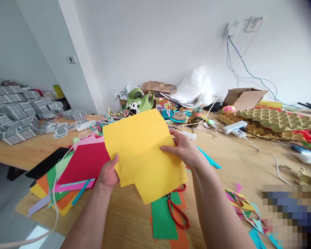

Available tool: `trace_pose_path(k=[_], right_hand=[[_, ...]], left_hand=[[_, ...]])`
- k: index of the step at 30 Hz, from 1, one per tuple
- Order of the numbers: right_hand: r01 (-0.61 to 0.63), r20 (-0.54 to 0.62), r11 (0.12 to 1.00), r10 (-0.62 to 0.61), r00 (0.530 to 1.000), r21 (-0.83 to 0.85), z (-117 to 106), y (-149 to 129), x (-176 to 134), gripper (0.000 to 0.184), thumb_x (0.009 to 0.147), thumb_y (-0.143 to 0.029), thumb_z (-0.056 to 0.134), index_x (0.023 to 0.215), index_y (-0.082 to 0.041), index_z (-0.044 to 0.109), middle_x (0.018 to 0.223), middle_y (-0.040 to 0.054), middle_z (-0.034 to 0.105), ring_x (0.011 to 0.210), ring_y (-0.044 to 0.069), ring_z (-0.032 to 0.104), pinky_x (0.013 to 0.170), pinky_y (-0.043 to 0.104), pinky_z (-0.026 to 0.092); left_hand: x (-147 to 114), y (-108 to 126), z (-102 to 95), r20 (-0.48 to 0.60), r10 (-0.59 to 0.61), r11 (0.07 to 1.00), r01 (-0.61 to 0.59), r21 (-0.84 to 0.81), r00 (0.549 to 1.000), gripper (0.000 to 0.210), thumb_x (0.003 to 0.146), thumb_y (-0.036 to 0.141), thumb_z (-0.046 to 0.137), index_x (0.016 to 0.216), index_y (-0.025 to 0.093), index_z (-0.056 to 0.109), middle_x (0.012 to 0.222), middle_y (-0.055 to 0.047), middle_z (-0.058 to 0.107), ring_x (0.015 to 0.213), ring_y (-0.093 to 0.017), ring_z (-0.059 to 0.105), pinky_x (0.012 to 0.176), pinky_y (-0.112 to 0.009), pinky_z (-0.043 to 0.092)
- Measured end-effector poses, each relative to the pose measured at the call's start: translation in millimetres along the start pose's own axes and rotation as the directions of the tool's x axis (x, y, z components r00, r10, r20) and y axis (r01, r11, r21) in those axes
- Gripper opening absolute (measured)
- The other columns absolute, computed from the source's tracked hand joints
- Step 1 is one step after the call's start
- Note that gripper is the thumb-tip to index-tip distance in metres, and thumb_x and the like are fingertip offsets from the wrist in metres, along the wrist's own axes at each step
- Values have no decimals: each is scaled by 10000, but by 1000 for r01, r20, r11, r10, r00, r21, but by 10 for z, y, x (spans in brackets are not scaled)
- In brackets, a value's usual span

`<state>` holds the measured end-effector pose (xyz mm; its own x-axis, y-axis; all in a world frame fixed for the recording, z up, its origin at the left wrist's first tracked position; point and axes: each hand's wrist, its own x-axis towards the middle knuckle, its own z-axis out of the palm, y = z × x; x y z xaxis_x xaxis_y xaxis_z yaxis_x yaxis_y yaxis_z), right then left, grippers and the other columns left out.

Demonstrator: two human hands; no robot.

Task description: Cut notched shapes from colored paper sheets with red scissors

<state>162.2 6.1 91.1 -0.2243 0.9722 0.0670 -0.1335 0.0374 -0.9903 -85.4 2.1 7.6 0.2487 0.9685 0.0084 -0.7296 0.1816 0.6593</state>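
Observation:
A sheet of yellow paper with a notch cut from its lower edge is held up above the table. My left hand grips its left edge, thumb on the front and fingers hidden behind. On the right side, my right hand pinches the sheet between thumb and fingers. Below the sheet lie red-handled scissors, their blades partly covered by the yellow paper. They rest on a green paper piece with orange paper under it. Left of my left hand is a stack topped by dark red paper.
Grey printed paper blocks are piled at the far left. Craft scraps and a green panda bag sit by the wall. Egg trays, a power strip and cables occupy the right. Colored scraps lie at the lower right.

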Motion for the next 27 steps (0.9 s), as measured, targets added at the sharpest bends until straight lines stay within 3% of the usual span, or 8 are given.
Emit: trace_pose_path(k=[15, 23, 27], right_hand=[[105, 65, 990, -99, 993, -97, 11, -9, 13, 612, 614, -109, 678, 1183, -255, 507, 1162, 28, 633, 955, 242, 642, 789, 363, 545], [99, -37, 971, -109, 993, -218, 31, 41, 43, 678, 593, -118, 673, 1230, -267, 493, 1112, 30, 655, 913, 246, 651, 755, 365, 550], [108, -23, 977, -114, 993, -186, 55, 51, 33, 683, 598, -103, 635, 1242, -260, 474, 1127, 30, 648, 941, 255, 642, 737, 345, 554]], left_hand=[[-26, -4, 10, 16, 21, 1000, -21, 6, 1000, 342, 770, 260, 579, 1096, 166, 629, 1148, -94, 647, 1242, -301, 417, 1078, -444, 296], [-34, -3, 17, 26, 4, 1000, -4, 16, 1000, 338, 764, 269, 590, 1078, 151, 638, 1139, -104, 650, 1233, -310, 429, 1069, -446, 315], [-30, -8, 24, 30, 6, 1000, -7, 15, 1000, 306, 780, 265, 572, 1055, 152, 647, 1121, -101, 660, 1223, -305, 444, 1053, -436, 343]])
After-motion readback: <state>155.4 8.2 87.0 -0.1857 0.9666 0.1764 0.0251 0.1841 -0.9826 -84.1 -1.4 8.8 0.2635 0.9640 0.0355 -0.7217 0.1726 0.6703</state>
